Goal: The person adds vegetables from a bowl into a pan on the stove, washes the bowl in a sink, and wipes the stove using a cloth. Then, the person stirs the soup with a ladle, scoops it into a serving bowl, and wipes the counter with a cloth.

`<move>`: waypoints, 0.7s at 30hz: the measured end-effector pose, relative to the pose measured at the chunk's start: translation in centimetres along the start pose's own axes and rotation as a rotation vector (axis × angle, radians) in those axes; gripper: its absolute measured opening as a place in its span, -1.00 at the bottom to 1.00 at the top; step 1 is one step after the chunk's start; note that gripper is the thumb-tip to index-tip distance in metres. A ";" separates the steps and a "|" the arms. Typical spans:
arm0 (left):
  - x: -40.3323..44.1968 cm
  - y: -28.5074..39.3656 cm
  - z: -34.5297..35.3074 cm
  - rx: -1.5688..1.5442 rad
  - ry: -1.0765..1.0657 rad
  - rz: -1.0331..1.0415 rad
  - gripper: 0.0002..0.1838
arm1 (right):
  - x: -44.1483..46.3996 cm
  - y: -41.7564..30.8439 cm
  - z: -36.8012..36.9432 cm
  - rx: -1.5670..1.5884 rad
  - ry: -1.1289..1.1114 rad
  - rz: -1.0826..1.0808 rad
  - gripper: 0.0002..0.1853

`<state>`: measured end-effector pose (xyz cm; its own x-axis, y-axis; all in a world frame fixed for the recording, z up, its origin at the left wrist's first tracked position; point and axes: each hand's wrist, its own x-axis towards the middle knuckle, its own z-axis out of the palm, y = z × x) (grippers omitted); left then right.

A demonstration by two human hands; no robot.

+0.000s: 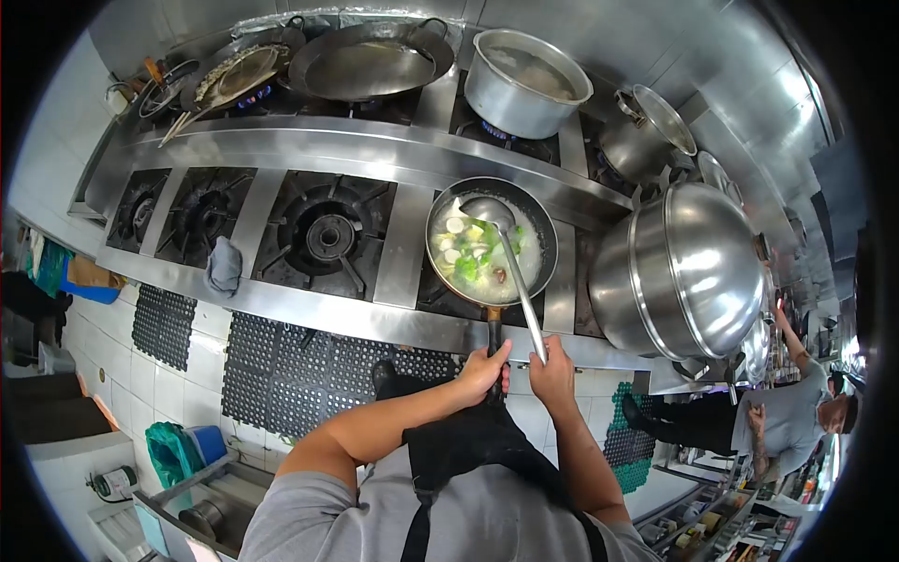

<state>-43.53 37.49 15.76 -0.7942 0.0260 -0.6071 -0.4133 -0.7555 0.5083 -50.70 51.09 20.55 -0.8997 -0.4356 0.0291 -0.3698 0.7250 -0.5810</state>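
Note:
My left hand (483, 371) is wrapped round the dark handle of a frying pan (551, 221), which sits over a front burner. In the pan is a pale, milky liquid with green vegetables (471, 266) and round white slices. My right hand (552, 372) grips the long metal handle of a ladle (489, 212). The ladle's bowl rests inside the pan near its far side, among the food. Whether the ladle's bowl holds anything is hard to make out.
A large domed steel pot (698, 272) stands right of the pan. Behind are a tall aluminium pot (524, 98) over a lit flame and a wide wok (373, 66). A grey cloth (223, 266) hangs on the stove's front edge. Another person (787, 421) stands at far right.

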 end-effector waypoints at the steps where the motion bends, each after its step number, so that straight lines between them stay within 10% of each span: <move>1: 0.2 -0.1 -0.2 -0.010 -0.024 -0.019 -0.55 | -0.3 -0.2 -0.1 -0.048 0.003 -0.012 -0.75; 8: -0.5 -0.4 -4.8 -0.028 -0.275 -0.157 -0.55 | -1.0 -0.7 -1.3 -0.039 -0.194 0.178 -0.62; 12: -2.9 -0.8 -14.0 0.512 -0.412 -0.160 -0.44 | -2.0 3.9 -4.3 0.378 -0.180 0.069 -0.57; 14: -3.7 -3.9 -21.6 0.573 -0.073 -0.251 -0.53 | -3.3 6.0 -6.9 0.851 -0.344 0.236 -0.64; 16: -6.3 -8.6 -33.3 1.483 0.231 0.091 -0.62 | -5.1 10.2 -6.9 1.046 -0.394 0.391 -0.65; 17: -7.6 -11.8 -39.7 1.632 0.541 -0.232 -0.59 | -6.3 13.2 -6.0 1.219 -0.452 0.569 -0.65; 18: -10.5 -15.9 -48.3 1.684 0.640 -0.374 -0.55 | -7.9 17.2 -3.9 1.087 -0.427 0.616 -0.67; 19: -14.4 -17.8 -47.9 1.109 1.308 -0.414 -0.54 | -10.8 22.6 -1.4 0.810 -0.445 0.592 -0.59; 20: -18.3 -16.6 -48.3 1.296 1.010 -0.476 -0.56 | -12.7 32.0 2.7 0.156 -0.730 0.620 -0.51; 21: -20.5 -16.9 -45.1 0.657 1.235 -0.370 -0.56 | -16.6 34.8 5.0 -0.461 -0.595 0.188 -0.43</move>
<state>-0.15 20.22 -7.97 0.1456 -0.6778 -0.7207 -0.9016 -0.3908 0.1854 -47.46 80.88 -4.26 -0.7294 -0.4016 -0.5538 -0.3996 0.9072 -0.1316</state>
